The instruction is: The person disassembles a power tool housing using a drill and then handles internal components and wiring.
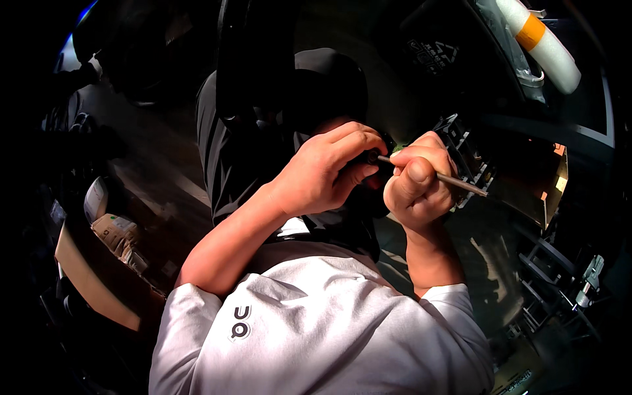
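My left hand is closed, thumb and fingers curled round a small dark round part; shadow and the fingers hide most of it. In my right hand is a thin brown-grey metal rod, gripped in the fist with the thumb lying on top. One end of the rod points at the dark part, and I cannot tell whether it is inserted or only touching. Its other end sticks out to the right, past the hand. Both hands are close together above my lap, over black trousers.
An opened cardboard box stands at the left beside a smaller taped carton. On the right are another open box, metal frame parts and a dark bin. A white foam tube with orange tape lies upper right.
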`<act>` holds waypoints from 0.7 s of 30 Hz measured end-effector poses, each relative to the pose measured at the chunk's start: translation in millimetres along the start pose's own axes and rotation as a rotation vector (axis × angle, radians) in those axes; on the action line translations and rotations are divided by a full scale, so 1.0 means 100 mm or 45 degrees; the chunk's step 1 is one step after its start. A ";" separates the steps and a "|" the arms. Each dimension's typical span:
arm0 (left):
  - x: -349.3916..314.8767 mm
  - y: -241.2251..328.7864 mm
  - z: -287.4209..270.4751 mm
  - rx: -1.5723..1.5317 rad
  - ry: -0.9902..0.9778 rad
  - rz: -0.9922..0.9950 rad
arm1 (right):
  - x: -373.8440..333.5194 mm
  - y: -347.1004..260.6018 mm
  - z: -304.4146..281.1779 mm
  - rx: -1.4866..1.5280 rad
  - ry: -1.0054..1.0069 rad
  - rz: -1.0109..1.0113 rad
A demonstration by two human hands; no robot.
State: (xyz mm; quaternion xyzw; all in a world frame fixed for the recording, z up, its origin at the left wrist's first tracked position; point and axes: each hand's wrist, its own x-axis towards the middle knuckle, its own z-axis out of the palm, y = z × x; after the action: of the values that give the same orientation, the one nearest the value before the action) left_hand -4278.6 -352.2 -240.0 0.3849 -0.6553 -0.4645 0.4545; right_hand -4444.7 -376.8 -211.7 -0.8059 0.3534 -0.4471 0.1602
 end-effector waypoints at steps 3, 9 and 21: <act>-0.02 -0.09 0.04 0.135 0.118 0.272 | 0.02 -0.05 0.00 0.002 -0.022 -0.001; -0.03 -0.18 0.10 0.094 0.157 0.281 | 0.02 -0.07 0.01 -0.049 0.030 0.017; -0.08 -0.29 0.08 0.203 0.083 0.269 | 0.54 -0.25 -0.42 -0.172 0.498 -0.074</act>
State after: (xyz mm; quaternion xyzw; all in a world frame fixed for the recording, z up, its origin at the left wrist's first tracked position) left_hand -4281.8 -351.0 -270.8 0.3635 -0.7121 -0.3476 0.4899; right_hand -4449.7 -395.5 -141.6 -0.7226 0.3835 -0.5747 0.0210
